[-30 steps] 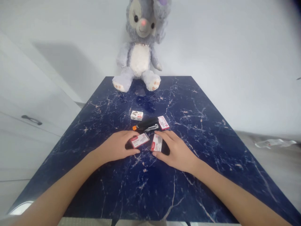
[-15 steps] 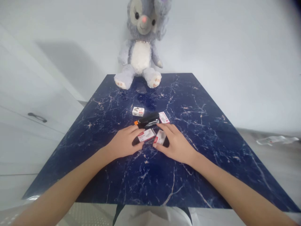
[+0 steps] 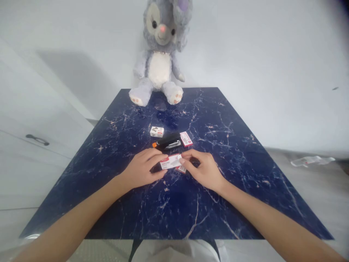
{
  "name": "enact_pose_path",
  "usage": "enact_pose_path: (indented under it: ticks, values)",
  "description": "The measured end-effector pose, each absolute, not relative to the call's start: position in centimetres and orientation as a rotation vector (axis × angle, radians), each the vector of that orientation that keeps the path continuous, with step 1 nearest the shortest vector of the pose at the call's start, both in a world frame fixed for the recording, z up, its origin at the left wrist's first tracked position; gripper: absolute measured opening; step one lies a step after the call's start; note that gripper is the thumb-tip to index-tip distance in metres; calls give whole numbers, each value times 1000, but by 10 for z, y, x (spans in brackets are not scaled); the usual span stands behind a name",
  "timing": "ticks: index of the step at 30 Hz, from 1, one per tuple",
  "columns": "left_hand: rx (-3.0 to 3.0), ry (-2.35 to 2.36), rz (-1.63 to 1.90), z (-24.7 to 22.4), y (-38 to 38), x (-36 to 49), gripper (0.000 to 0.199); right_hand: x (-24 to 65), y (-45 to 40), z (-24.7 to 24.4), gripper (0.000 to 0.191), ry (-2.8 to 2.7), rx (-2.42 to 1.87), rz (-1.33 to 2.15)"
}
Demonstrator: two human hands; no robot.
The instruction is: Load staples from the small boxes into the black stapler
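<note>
A red-and-white staple box (image 3: pixel 169 162) lies between my two hands, its printed face up. My left hand (image 3: pixel 143 166) has its thumb and fingers around the box's left end. At the other end, the thumb and index finger of my right hand (image 3: pixel 203 169) pinch the right corner. Partly hidden under that corner is a second small red-and-white box (image 3: pixel 181 169). Just beyond my fingertips lies a black stapler (image 3: pixel 170 140) with an orange tip and a shiny metal strip. Another red-and-white box (image 3: pixel 186 139) touches or nearly touches its right end.
A small white box (image 3: pixel 156 131) with dark print sits behind the stapler. Against the wall at the far edge of the blue marbled table (image 3: pixel 169 203) sits a grey plush toy (image 3: pixel 160 69). A cabinet door with a dark handle (image 3: pixel 38 139) stands left. Clear plastic (image 3: pixel 312 161) lies off to the right.
The staple box in my left hand has turned and shifted right, over the second box. My right hand has moved from the second box to pinch its corner. The view has shifted slightly.
</note>
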State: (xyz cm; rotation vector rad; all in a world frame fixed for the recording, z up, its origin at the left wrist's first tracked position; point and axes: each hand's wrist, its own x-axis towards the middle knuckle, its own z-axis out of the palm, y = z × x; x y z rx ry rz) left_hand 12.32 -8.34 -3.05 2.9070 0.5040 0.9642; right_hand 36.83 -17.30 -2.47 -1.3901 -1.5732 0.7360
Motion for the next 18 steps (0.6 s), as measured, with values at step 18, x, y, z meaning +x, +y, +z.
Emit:
enact_pose_path:
  ticks: [18]
  values:
    - [2930, 625, 1067, -35, -87, 131, 31, 363, -172, -31, 23, -1625, -1314, 654]
